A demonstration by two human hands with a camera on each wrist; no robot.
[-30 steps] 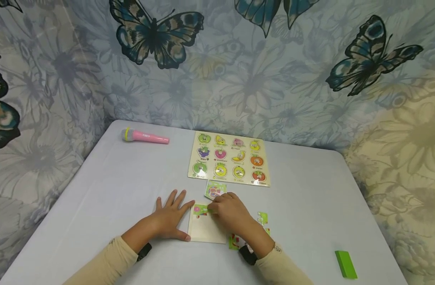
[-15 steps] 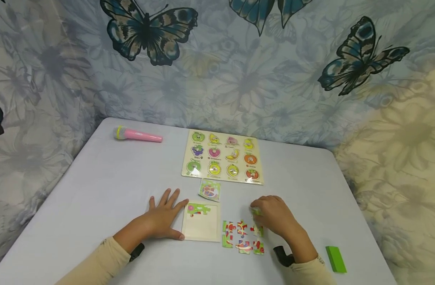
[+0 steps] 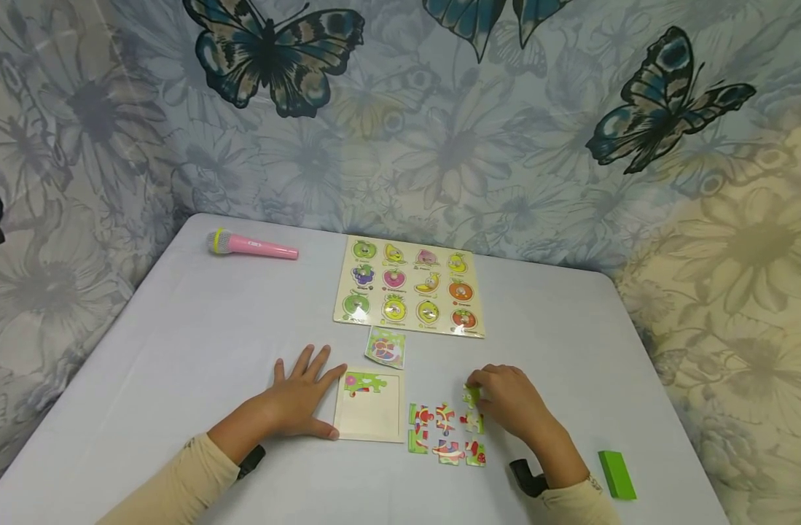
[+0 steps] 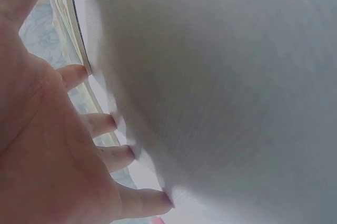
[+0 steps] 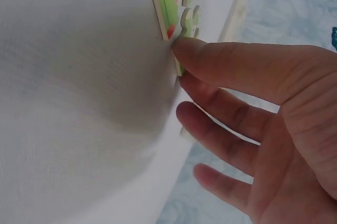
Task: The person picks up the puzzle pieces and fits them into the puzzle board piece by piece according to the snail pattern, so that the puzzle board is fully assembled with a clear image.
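Observation:
My left hand [image 3: 298,401] lies with fingers spread on the table, its thumb and little-side edge of view aside, fingertips at the left edge of a square wooden puzzle tray [image 3: 370,423]. Joined green jigsaw pieces [image 3: 366,382] fill the tray's upper left. To the right, my right hand [image 3: 514,401] pinches a green jigsaw piece [image 3: 471,396] between thumb and index finger; the right wrist view shows this piece [image 5: 180,68] low over the cloth, partly hidden by the thumb. Several loose jigsaw pieces [image 3: 449,453] lie in rows between tray and right hand.
A small picture card [image 3: 385,348] lies just beyond the tray. Behind it is a large fruit puzzle board [image 3: 411,292]. A pink toy microphone [image 3: 262,247] lies at the back left, and a green block [image 3: 616,475] at the front right.
My right hand has left the tray's joined pieces and moved right to the loose ones, where it now pinches a green jigsaw piece. The left hand stays at the tray's edge.

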